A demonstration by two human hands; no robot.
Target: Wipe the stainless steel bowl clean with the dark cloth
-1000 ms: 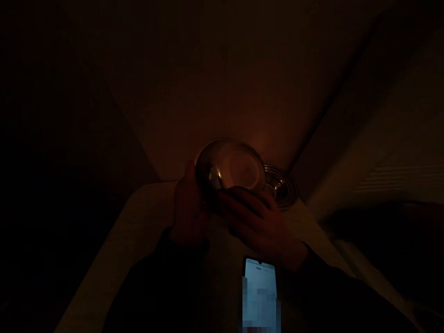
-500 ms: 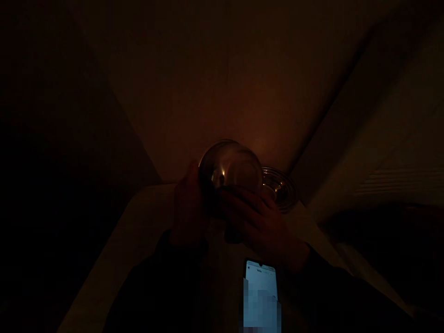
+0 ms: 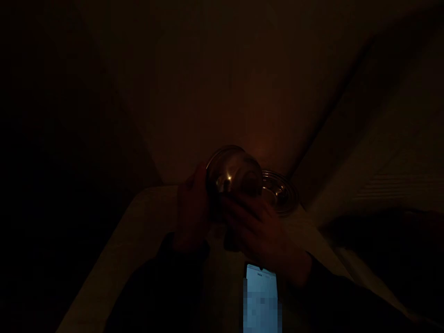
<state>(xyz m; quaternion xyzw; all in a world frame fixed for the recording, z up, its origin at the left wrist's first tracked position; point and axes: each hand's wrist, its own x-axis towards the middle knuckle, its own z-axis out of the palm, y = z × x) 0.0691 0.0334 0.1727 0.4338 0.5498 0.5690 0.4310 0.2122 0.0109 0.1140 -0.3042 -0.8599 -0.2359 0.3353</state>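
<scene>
Along the left, starting with one table (image 3: 130, 236), pale, flat, wooden-looking, rounded at its far corner. Moving in past one dark sleeve (image 3: 152, 277) to the left hand (image 3: 193, 210), one of two, with thumb raised, clasped against the rim side of one metal bowl (image 3: 236, 171). Tipped over at the table's far end, with rim to the upper left and rounded underside turned this way, smooth, shiny, catching one bright glint. Held up or touching the table: impossible to tell in such darkness. On to the right hand (image 3: 258, 231), laid across the bowl's lower face, with fingers nearly straight and close together; gripping or merely pressing, no way to say, with thumb hidden. Just below, one phone (image 3: 262, 300), slim, glass-fronted, glowing pale blue. Behind the right hand, one round dish (image 3: 286, 194), apparently metal, glossy, ringed with concentric ridges; partly covered by the bowl, so touching or apart, hard to tell. Farther right, a second sleeve (image 3: 340, 286), equally dark, then one ribbed surface (image 3: 385, 185), dim in shadow.
</scene>
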